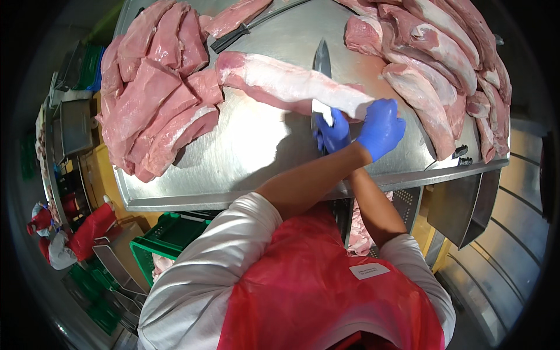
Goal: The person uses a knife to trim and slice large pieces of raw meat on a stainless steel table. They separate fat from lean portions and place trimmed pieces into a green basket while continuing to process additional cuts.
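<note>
A long pork loin (pixel 274 73) with a pale fat side lies across the steel table. My left hand (pixel 382 129), blue-gloved, is closed on the loin's right end; its forearm crosses over my right one. In my right hand (pixel 335 133), also gloved, is a knife (pixel 321 58) pointing away from me. Its blade passes beneath the loin, with the tip showing beyond the far side. The glove hides most of the handle. Trimmed pink loins (pixel 151 99) are piled on the left, and paler, fat-covered loins (pixel 431 76) on the right.
A sharpening steel (pixel 230 38) with a black handle lies at the back. Black handles (pixel 462 156) sit at the table's (pixel 262 201) right front edge. Below stand a green crate (pixel 166 233) and a bin with meat scraps (pixel 360 233). Two people in red aprons (pixel 90 230) are far left.
</note>
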